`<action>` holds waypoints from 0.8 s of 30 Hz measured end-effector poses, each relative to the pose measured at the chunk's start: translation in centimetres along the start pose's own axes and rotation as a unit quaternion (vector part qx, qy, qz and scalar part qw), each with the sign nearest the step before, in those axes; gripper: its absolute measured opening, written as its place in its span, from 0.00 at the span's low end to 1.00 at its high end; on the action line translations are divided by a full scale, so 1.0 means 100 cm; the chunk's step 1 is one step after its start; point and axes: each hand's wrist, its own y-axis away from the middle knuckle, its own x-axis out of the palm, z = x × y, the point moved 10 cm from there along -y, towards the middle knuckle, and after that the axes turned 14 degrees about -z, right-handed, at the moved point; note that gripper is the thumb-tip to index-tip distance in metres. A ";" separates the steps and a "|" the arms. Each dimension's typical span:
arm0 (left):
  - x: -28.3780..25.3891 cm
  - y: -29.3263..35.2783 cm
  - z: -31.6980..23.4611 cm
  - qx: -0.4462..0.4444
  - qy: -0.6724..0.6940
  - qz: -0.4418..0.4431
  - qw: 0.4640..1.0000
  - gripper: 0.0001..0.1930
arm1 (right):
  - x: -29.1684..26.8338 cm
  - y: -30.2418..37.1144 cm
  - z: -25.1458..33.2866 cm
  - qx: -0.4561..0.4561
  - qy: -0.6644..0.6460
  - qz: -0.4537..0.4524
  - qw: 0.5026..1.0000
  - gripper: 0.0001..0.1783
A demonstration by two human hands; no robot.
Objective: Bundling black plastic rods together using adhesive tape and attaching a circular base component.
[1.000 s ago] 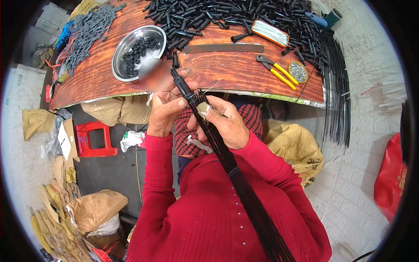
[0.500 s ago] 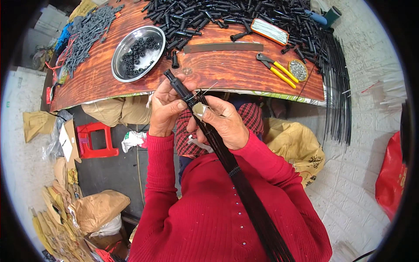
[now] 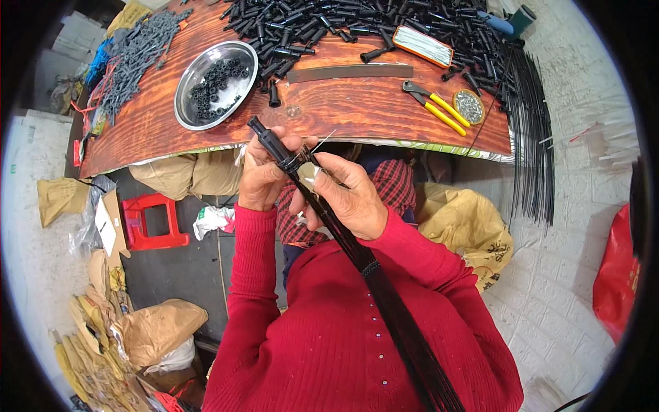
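My left hand [image 3: 258,185] is closed around a black plastic tube-shaped handle [image 3: 273,145], which tilts up to the left just in front of the table edge. From its lower end runs a long bundle of thin black rods [image 3: 395,305], lying down across my front to the lower right, with a dark tie around it partway. My right hand [image 3: 358,199] pinches the rods just below the handle. A pale wrap covers its thumb tip. Beside its fingers a thin pale wire [image 3: 327,139] sticks out; my fingers partly hide the joint between rods and handle.
On the wooden table [image 3: 329,106] lie a heap of black handles [image 3: 295,34], a steel bowl [image 3: 180,103] of black rings, yellow-handled cutters [image 3: 443,113], a flat strip [image 3: 350,72], a tin of pale sticks [image 3: 423,47] and grey parts [image 3: 141,58]. Black rods [image 3: 534,151] overhang the right edge.
The handle's upper end has shifted slightly left and down, and my left hand has moved with it. My right hand keeps its pinch on the rods, its thumb a little changed.
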 end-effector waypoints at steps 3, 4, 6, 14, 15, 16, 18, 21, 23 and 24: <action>0.006 0.001 0.001 -0.020 -0.001 0.026 0.999 0.32 | 0.000 0.000 0.002 -0.008 0.004 0.000 1.000 0.25; 0.001 -0.001 0.001 -0.024 -0.031 0.014 0.999 0.32 | -0.002 -0.001 0.000 -0.001 0.004 0.001 1.000 0.25; -0.002 -0.003 0.001 -0.028 -0.060 0.003 0.998 0.33 | -0.004 -0.001 -0.002 0.005 0.005 0.000 1.000 0.24; -0.003 -0.003 0.010 -0.064 -0.043 -0.033 0.997 0.33 | -0.010 -0.008 -0.010 0.068 -0.081 0.018 0.994 0.22; 0.000 -0.003 0.009 -0.058 -0.042 -0.033 0.997 0.33 | -0.011 -0.009 -0.012 0.068 -0.077 0.022 0.994 0.22; -0.002 -0.003 0.010 -0.061 -0.064 -0.052 0.995 0.32 | -0.014 -0.010 -0.013 0.067 -0.090 0.013 0.994 0.23; 0.005 -0.004 0.010 -0.047 -0.113 -0.077 0.990 0.30 | -0.021 -0.013 -0.012 0.067 -0.102 -0.004 0.993 0.22; 0.015 -0.001 -0.014 0.049 -0.193 -0.169 0.965 0.34 | -0.044 -0.026 -0.004 0.035 -0.088 -0.059 0.994 0.17; 0.031 0.010 -0.034 0.118 -0.229 -0.151 0.954 0.36 | -0.069 -0.043 0.010 -0.016 -0.081 -0.094 0.992 0.14; 0.041 0.018 -0.046 0.178 -0.265 -0.133 0.938 0.39 | -0.083 -0.052 0.015 -0.029 -0.081 -0.116 0.990 0.14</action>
